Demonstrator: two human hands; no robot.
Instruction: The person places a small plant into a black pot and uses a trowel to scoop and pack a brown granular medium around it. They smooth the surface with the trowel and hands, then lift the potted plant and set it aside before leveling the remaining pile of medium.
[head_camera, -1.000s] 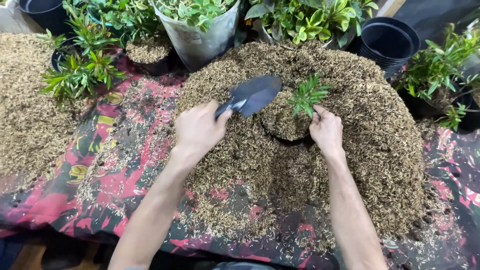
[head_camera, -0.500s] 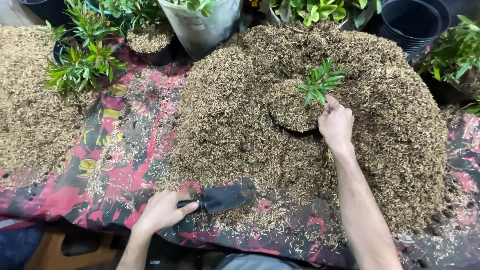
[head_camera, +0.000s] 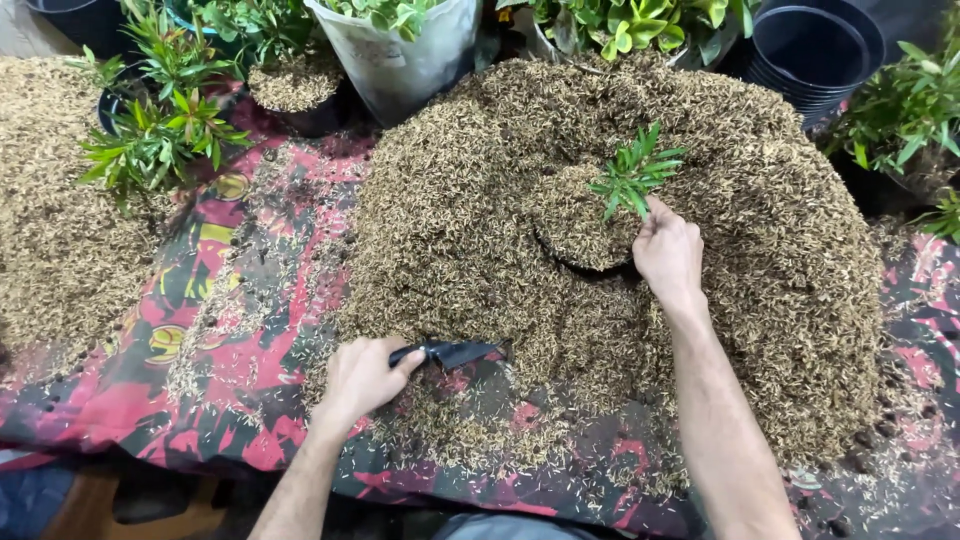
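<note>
My left hand (head_camera: 362, 378) grips a small black trowel (head_camera: 452, 353), its blade lying low at the near edge of a big heap of brown husk-like potting mix (head_camera: 480, 230). My right hand (head_camera: 668, 252) holds the stem of a small green seedling (head_camera: 634, 178) upright in a filled black pot (head_camera: 580, 232) sunk in the middle of the heap. The pot's rim shows only along its near side.
A red patterned cloth (head_camera: 215, 350) covers the surface. A second heap of mix (head_camera: 50, 230) lies at the left. Potted green plants (head_camera: 165, 130), a whitish bucket (head_camera: 405, 60) and stacked black pots (head_camera: 810, 50) line the far edge. More plants (head_camera: 905, 110) stand at right.
My left hand has carried the trowel from above the pot down to the near edge of the heap. My right hand has stayed at the seedling.
</note>
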